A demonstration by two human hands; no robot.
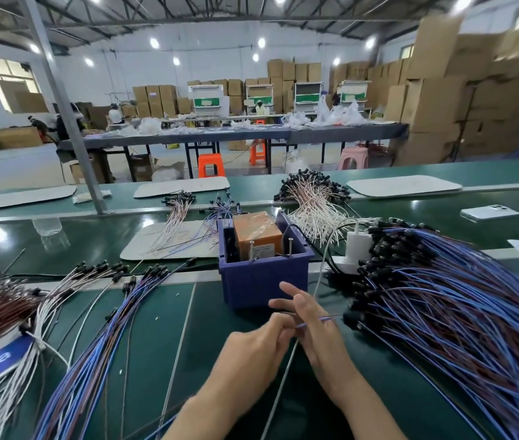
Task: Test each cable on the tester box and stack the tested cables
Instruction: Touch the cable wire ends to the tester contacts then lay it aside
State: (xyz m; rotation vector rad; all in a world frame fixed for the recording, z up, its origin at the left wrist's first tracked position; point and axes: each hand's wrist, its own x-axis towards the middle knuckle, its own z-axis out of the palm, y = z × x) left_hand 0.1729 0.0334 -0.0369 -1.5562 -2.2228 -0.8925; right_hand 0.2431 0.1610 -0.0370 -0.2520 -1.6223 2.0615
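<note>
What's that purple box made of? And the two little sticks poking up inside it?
The purple box looks like moulded plastic: one even colour, a dull sheen and a thick, smooth rim. The sticks look like metal, maybe screws or nails: thin and grey, with small flat shiny heads. They are too small to be sure.

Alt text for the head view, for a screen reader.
A left hand and right hand hold a thin blue cable in front of a blue plastic tester box on a green table. A large pile of blue and red cables lies to the right, a smaller bundle to the left.
</note>
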